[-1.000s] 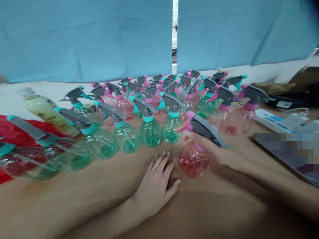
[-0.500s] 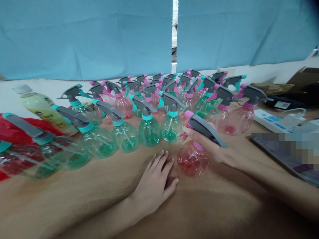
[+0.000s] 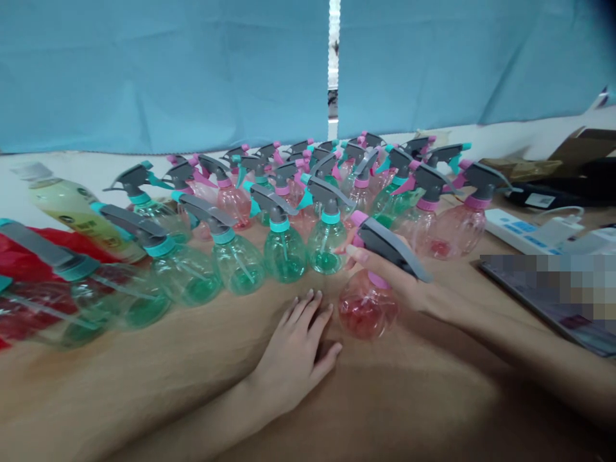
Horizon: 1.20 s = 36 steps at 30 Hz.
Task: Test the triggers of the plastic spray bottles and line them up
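Note:
My right hand [image 3: 385, 263] is closed around the neck of a pink spray bottle [image 3: 368, 308] with a grey trigger head and pink nozzle. The bottle stands upright on the wooden table [image 3: 192, 385], its collar partly hidden by my fingers. My left hand [image 3: 296, 350] lies flat on the tabletop just left of that bottle, fingers stretched and holding nothing. Beyond my hands, a green spray bottle [image 3: 328, 247] with a turquoise collar is closest, and another green spray bottle [image 3: 285, 253] stands beside it.
Several more green and pink spray bottles crowd the back and left. A labelled drink bottle [image 3: 79, 208] leans near red plastic [image 3: 43, 247] at left. At right are a white power strip [image 3: 520, 234], a dark tablet-like device [image 3: 534, 305] and a cardboard box [image 3: 584, 151]. Blue cloth [image 3: 168, 77] hangs behind.
The whole view has shifted slightly, so things appear a little further left. My right hand still grips the pink spray bottle, and my left hand still rests flat on the table.

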Available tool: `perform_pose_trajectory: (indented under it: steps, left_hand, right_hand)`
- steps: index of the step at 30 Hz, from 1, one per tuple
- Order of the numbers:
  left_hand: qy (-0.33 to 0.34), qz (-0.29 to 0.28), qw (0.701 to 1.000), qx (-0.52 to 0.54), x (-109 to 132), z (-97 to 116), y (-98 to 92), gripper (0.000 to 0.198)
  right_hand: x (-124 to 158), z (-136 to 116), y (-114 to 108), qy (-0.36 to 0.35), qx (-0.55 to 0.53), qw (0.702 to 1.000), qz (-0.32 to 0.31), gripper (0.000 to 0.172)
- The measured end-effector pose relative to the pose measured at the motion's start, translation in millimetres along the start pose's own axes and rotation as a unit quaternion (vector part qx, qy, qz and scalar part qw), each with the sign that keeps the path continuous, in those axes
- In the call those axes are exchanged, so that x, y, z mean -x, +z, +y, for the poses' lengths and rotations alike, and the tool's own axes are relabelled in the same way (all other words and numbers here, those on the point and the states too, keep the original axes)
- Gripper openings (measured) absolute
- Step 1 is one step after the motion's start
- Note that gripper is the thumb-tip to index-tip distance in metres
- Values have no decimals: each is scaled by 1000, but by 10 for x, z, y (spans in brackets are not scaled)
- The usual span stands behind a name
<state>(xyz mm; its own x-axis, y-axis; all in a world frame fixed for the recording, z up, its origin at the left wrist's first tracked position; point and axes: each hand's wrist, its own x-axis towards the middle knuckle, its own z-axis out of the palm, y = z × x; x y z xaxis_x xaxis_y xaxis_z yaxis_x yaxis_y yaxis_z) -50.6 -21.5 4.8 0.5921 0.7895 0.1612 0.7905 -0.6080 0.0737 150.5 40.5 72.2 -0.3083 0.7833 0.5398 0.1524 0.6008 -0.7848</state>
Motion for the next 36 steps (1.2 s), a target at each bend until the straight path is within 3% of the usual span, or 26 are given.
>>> perform_pose_trajectory:
  steps: [8, 36]
  left_hand:
    - [0, -1, 1000, 2, 11, -2, 11, 49]
    - [0, 3, 1000, 6, 16, 0, 7, 49]
  right_hand:
    - [33, -13, 8, 13, -4, 1000, 5, 13]
    - [41, -81, 2, 8, 1, 1000, 6, 7]
